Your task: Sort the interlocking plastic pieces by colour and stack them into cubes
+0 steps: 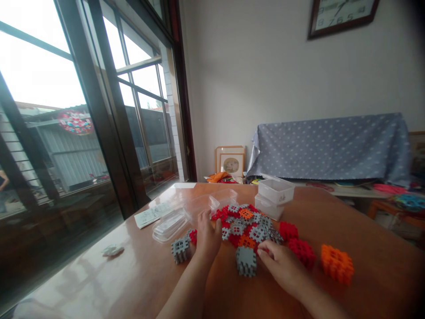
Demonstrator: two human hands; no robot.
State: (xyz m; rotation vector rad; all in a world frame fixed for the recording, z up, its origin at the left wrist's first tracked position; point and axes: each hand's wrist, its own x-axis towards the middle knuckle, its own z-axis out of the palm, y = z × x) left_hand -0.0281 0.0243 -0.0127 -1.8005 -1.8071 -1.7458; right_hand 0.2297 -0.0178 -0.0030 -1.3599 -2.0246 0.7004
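Note:
A loose pile of grey, red and orange plastic interlocking building squares (pixel 237 227) lies mid-table. At its left edge is my left hand (pixel 207 235), thumb apart from the fingers, with no piece visible in it. My right hand (pixel 277 263) is at the pile's near right side, thumb and fingers pressed together; what they pinch, if anything, is hidden. Between the hands stands a stack of solid grey squares (pixel 246 261). Left of my left wrist is a stack of grey window squares (pixel 180 250). Red stacks (pixel 301 252) and an orange stack (pixel 337 264) sit to the right.
White plastic boxes (pixel 275 190) are stacked behind the pile. Clear plastic trays (pixel 171 225) and a paper sheet (pixel 154 214) lie at the left back. A small crumpled item (pixel 113 251) rests on the wooden table (pixel 139 270). Glass doors (pixel 109 110) border the left.

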